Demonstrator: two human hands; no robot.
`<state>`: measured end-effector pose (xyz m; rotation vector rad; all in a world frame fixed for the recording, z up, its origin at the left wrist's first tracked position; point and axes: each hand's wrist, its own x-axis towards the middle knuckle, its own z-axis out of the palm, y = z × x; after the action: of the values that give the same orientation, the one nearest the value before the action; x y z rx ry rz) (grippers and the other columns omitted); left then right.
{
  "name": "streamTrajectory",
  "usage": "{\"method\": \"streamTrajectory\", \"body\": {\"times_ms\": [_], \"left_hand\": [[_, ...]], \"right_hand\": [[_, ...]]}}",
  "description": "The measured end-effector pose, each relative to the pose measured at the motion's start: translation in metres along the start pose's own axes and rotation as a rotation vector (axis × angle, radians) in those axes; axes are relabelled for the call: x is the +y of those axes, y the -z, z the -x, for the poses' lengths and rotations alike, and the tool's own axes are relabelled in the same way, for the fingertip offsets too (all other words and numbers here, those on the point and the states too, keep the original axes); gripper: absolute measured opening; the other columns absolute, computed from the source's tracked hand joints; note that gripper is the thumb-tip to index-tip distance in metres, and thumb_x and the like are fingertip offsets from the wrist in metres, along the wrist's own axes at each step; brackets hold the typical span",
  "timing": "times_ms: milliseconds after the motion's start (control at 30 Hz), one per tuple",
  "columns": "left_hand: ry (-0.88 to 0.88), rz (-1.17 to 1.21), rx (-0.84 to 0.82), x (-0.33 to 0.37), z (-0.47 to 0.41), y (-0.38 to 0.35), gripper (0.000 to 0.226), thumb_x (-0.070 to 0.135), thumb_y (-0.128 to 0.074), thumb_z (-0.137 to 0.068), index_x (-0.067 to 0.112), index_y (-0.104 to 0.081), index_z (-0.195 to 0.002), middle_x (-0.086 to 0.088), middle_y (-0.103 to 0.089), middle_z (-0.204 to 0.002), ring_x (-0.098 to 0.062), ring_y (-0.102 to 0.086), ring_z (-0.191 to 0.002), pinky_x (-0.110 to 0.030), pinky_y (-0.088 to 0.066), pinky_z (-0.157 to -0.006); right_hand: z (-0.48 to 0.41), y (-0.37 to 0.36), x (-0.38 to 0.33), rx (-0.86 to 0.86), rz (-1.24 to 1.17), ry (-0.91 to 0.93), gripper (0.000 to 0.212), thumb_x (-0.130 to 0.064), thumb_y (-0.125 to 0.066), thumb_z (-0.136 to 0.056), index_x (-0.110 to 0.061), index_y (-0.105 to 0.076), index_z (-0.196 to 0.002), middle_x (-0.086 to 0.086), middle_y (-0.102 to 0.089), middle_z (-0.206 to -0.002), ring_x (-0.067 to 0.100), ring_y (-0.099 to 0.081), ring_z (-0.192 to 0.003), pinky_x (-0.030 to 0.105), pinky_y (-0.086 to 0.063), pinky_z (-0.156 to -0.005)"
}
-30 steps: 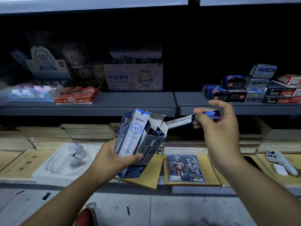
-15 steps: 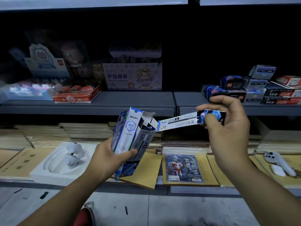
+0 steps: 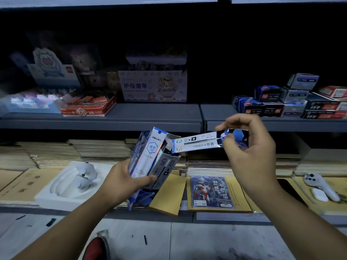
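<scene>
Pack (image 3: 197,143) is lying nearly level, its long axis running from the right hand (image 3: 251,158), which is pinching its right end, leftward to the mouth of the box (image 3: 150,156). The left hand (image 3: 120,182) is gripping the tilted box. The shelf (image 3: 112,121) edge is sitting behind, with open air around both.

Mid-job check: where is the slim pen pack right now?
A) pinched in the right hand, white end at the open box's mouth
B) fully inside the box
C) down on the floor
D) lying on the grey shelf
A: the right hand pinches the slim pen pack by its blue end, and its white end sits at the mouth of the open box that the left hand grips.
</scene>
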<state>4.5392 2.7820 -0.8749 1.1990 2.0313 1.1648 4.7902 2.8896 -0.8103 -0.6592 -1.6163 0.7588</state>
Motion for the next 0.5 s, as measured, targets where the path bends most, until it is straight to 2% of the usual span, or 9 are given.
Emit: {"method": "streamTrajectory", "body": {"times_ms": [167, 300, 400, 500], "left_hand": [[-0.015, 0.006, -0.088, 0.003, 0.001, 0.001, 0.03, 0.023, -0.09, -0.074, 0.019, -0.073, -0.099, 0.0, -0.079, -0.088, -0.02, -0.076, -0.084, -0.038, -0.063, -0.079], [-0.04, -0.004, -0.063, 0.004, 0.003, 0.003, 0.029, 0.021, -0.09, -0.074, 0.021, -0.072, -0.096, 0.006, -0.079, -0.083, -0.006, -0.073, -0.07, -0.023, -0.057, -0.063], [-0.039, -0.047, -0.065, 0.002, 0.002, 0.005, 0.028, 0.026, -0.091, -0.072, 0.018, -0.069, -0.088, 0.001, -0.075, -0.072, -0.014, -0.066, -0.058, -0.025, -0.052, -0.053], [-0.045, -0.065, -0.066, 0.001, 0.002, 0.004, 0.028, 0.024, -0.091, -0.071, 0.019, -0.065, -0.078, 0.005, -0.066, -0.058, -0.006, -0.057, -0.048, -0.022, -0.045, -0.05]], "right_hand": [[0.001, 0.004, 0.005, -0.088, 0.114, 0.092, 0.038, 0.014, -0.054, -0.091, -0.019, -0.061, -0.108, -0.008, -0.069, -0.1, 0.015, -0.064, -0.085, 0.033, -0.051, -0.07], [0.001, 0.009, 0.011, -0.179, 0.284, 0.26, 0.034, 0.013, -0.055, -0.092, -0.014, -0.064, -0.112, -0.004, -0.067, -0.102, 0.009, -0.063, -0.095, 0.027, -0.05, -0.077], [0.002, 0.01, 0.015, -0.182, 0.404, 0.369, 0.032, 0.016, -0.058, -0.09, -0.006, -0.065, -0.112, 0.003, -0.065, -0.103, 0.013, -0.06, -0.096, 0.027, -0.048, -0.082], [0.003, 0.009, 0.019, -0.178, 0.494, 0.401, 0.029, 0.013, -0.06, -0.09, -0.004, -0.064, -0.112, 0.002, -0.061, -0.104, 0.016, -0.058, -0.093, 0.025, -0.045, -0.081]]}}
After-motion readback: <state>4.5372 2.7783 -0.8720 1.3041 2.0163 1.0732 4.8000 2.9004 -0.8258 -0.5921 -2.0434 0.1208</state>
